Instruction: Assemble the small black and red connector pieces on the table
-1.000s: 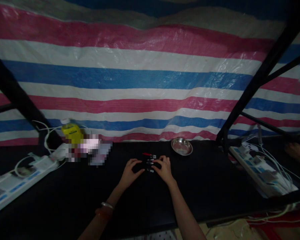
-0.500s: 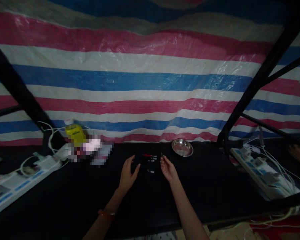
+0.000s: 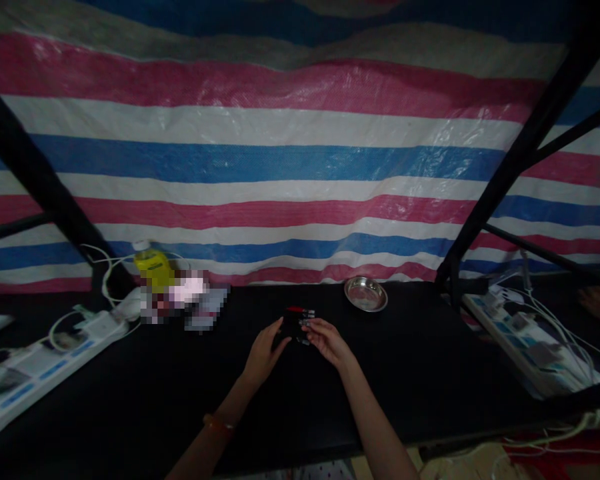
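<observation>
Where our right hand (image 3: 331, 343) reaches the small pieces (image 3: 303, 341), its thumb and fingertips are drawn together at one of them; we cannot tell whether it is gripped. Our left hand (image 3: 261, 355) is just left of them, thumb and forefinger parted, nothing showing between. The small pieces lie on the black table (image 3: 290, 413) between our hands, a red piece (image 3: 295, 309) farthest from us and one nearest us, set apart. A dish (image 3: 366, 297) stands beyond our right hand. We judge the step in hand to be handling a single piece; the next move calls for a light, exact pinch that leaves its neighbours undisturbed.
</observation>
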The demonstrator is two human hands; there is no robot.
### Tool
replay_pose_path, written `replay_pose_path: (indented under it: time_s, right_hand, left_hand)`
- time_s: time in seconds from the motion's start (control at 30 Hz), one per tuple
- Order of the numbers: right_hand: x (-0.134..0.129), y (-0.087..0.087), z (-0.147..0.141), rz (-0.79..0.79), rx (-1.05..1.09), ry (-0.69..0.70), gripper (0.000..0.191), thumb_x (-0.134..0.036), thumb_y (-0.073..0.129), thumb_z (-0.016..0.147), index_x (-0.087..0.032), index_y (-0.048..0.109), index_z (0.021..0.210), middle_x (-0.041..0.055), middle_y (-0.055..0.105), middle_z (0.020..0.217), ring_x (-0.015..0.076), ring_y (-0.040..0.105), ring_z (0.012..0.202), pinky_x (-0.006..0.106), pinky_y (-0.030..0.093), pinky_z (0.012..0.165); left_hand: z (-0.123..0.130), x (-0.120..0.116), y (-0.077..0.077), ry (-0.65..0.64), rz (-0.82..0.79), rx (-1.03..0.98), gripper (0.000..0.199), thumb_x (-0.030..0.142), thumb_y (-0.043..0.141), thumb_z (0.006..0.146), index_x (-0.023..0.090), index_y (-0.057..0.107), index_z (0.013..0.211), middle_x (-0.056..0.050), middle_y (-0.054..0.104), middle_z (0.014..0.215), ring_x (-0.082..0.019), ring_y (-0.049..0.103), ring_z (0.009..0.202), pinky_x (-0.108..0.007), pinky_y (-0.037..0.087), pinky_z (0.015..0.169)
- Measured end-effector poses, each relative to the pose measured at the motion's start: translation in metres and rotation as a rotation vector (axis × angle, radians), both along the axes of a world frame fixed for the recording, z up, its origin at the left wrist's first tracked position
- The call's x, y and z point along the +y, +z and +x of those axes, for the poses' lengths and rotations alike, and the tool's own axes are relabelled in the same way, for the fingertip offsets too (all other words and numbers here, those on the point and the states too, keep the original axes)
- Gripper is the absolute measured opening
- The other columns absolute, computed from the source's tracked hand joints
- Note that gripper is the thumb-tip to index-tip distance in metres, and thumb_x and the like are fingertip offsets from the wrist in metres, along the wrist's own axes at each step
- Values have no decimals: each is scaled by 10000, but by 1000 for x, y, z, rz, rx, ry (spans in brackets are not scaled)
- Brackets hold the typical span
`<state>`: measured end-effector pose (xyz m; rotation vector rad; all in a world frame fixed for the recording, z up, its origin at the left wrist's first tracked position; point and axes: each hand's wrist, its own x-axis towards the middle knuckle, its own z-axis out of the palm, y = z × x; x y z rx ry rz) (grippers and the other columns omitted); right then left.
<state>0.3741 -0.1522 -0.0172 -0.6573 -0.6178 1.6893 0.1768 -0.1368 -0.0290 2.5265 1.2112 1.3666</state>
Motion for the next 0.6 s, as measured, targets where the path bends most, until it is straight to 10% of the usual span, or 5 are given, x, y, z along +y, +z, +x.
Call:
replay_pose_path:
  time_s: [0.3,0.6]
  right_hand:
    - [-3,0,-5,11,-49,77,255,-203,779,627,-125,639,825,81,702,844,113,639,637,223,491,648]
    - [-3,1,-5,32,-62,114,266,-195,771,638,-121,635,854,65,695,785,98,624,600,195,485,602]
  left_hand:
    - [5,3,6,5,49,15,297,293,427,895,183,523,1153,-66,660,963,-162,628,827,-321,518,759]
    - [17,5,13,144,52,255,427,202,448,851,301,495,1264,-117,352,1410,-291,422,1204,-452,393,911]
